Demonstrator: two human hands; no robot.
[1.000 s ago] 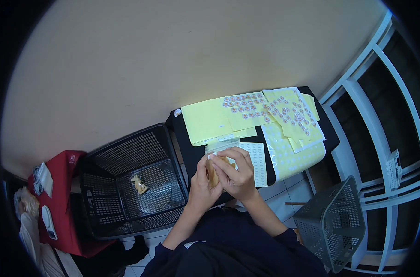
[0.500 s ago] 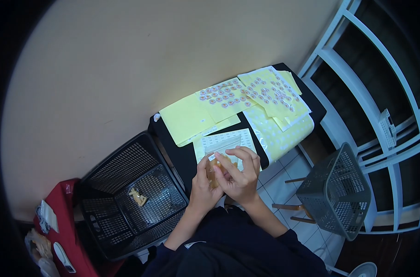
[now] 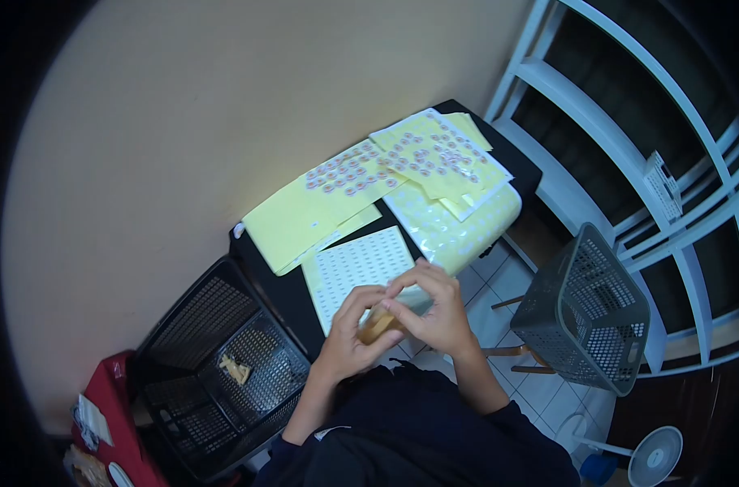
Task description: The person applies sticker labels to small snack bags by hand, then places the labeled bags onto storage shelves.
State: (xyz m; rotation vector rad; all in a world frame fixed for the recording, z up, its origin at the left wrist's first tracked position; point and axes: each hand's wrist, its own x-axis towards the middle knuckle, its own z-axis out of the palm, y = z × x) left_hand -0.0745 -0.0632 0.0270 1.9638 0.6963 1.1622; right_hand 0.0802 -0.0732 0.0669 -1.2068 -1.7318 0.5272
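In front of my body, both hands are raised near the table's front edge. My left hand [image 3: 357, 333] curls around a small tan packet [image 3: 378, 326] that looks like clear plastic with something brownish inside; my fingers partly cover it. My right hand [image 3: 436, 316] meets it from the other side, thumb and fingertips pinched close to the packet's upper end. Just beyond them lies a white sheet [image 3: 361, 264] with rows of small printed labels, on a yellow backing. Yellow sheets [image 3: 296, 231] bearing round reddish stickers [image 3: 349, 174] spread behind it.
A black perforated basket [image 3: 264, 369] on the left holds a small tan packet [image 3: 235, 369]. To the right stands a grey basket [image 3: 540, 325] on a wooden-legged stool. A red-covered surface [image 3: 114, 406], a white fan [image 3: 655, 456] and a white barred frame [image 3: 597, 114] surround the area.
The view has shifted, so the table sits further left and lower. My fingers have changed their hold on the packet, and its small white label no longer shows. More of the label sheet is visible.
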